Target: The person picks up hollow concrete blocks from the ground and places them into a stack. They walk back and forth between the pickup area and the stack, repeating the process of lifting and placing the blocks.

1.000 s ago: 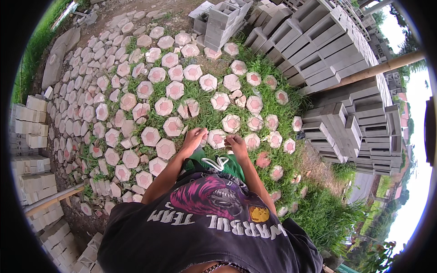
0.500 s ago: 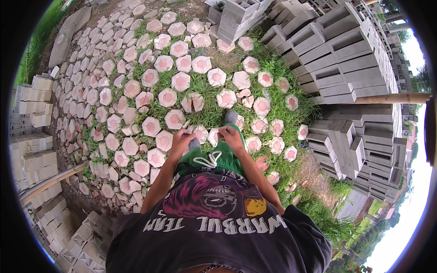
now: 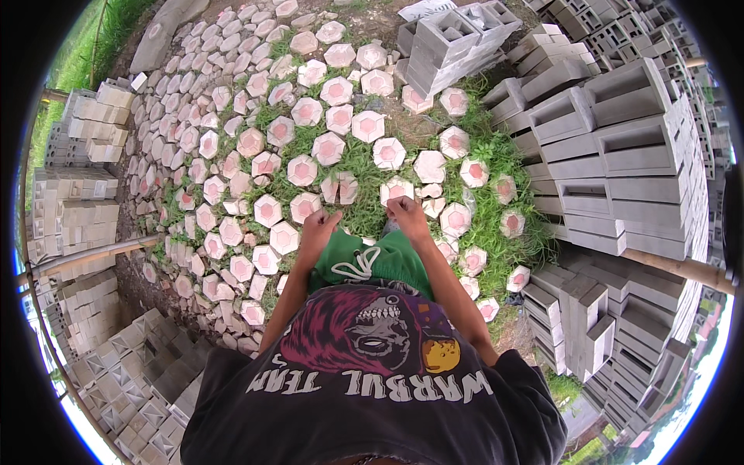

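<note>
My left hand [image 3: 318, 231] is held out in front of me beside the left edge of my green shorts [image 3: 372, 262], its fingers curled closed. Level with the other side of the shorts, my right hand [image 3: 408, 215] is also closed, thumb and fingers drawn together. Whether either hand holds anything small is hidden. Beyond the hands, hexagonal paving blocks [image 3: 368, 125] with pinkish centres lie on grass. One cracked block [image 3: 339, 187] lies just past the gap between my hands.
Grey hollow concrete blocks [image 3: 446, 46] are stacked ahead, with larger stacks [image 3: 632, 147] along the right. A wooden pole [image 3: 674, 267] sticks out there. On the left stand pale block stacks [image 3: 77, 186] and another pole [image 3: 101, 252]. Grass [image 3: 496, 143] grows between the pavers.
My view has shifted, so the pavers and block stacks sit differently in it. Both hands appear slightly farther apart and remain closed. My feet now show less below the shorts.
</note>
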Action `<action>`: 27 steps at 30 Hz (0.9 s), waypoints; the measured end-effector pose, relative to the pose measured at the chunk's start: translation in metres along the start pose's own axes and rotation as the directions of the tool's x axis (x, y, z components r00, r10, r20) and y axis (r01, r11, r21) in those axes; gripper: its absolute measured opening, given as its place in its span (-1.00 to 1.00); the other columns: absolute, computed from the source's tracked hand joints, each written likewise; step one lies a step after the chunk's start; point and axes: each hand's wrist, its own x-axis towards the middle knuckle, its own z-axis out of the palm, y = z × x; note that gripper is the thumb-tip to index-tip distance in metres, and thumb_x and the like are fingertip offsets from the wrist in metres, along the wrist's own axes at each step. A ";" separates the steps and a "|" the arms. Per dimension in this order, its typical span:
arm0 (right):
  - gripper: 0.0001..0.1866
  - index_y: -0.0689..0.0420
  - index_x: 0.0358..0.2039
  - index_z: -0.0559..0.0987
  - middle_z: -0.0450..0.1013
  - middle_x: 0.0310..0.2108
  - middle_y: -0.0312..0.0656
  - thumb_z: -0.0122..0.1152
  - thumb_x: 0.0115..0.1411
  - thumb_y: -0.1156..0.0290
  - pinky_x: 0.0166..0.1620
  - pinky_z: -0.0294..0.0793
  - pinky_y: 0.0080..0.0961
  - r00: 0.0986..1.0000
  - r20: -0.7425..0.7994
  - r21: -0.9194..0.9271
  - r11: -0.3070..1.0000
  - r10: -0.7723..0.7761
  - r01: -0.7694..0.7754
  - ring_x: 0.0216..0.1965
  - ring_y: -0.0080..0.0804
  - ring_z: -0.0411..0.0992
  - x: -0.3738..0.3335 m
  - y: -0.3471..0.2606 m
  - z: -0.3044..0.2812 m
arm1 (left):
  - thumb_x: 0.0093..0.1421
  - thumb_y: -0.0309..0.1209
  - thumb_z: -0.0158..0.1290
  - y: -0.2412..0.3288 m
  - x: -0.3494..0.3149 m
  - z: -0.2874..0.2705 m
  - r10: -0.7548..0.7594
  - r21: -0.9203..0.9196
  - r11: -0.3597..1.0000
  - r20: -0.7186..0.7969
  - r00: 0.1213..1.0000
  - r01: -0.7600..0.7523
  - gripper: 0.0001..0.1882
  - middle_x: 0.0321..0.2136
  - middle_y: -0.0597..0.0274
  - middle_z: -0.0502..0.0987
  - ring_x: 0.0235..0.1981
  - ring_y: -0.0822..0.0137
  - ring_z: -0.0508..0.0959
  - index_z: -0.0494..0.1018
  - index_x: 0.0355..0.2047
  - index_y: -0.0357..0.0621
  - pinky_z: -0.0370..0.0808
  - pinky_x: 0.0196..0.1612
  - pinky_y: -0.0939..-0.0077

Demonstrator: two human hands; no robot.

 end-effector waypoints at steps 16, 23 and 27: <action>-0.72 0.18 -0.34 0.50 0.49 -0.41 -0.30 0.12 0.20 0.19 -0.31 0.39 -0.60 0.971 0.169 -0.122 0.981 0.170 -0.151 -0.37 -0.57 0.44 0.103 -0.058 0.007 | 0.15 -0.22 0.13 0.028 0.079 -0.008 -0.053 -0.081 0.996 -0.179 0.982 0.039 -0.57 -0.75 0.34 0.32 -0.68 0.55 0.30 0.23 -0.73 -0.11 0.21 -0.60 0.59; -0.70 0.20 -0.30 0.50 0.49 -0.42 -0.28 0.12 0.20 0.19 -0.33 0.39 -0.57 0.990 0.053 -0.023 0.992 0.127 -0.126 -0.40 -0.57 0.43 0.190 -0.118 0.047 | 0.13 -0.25 0.15 0.088 0.204 -0.062 -0.022 -0.222 0.975 -0.206 0.978 -0.025 -0.59 -0.75 0.36 0.30 -0.68 0.55 0.30 0.22 -0.72 -0.09 0.21 -0.59 0.59; -0.73 0.18 -0.31 0.50 0.48 -0.41 -0.28 0.10 0.22 0.20 -0.32 0.41 -0.58 0.989 0.072 0.013 0.991 0.129 -0.130 -0.39 -0.56 0.44 0.237 -0.153 0.080 | 0.15 -0.29 0.14 0.126 0.252 -0.096 0.075 -0.212 0.970 -0.222 0.972 -0.123 -0.58 -0.76 0.37 0.29 -0.69 0.53 0.31 0.20 -0.72 -0.09 0.20 -0.60 0.59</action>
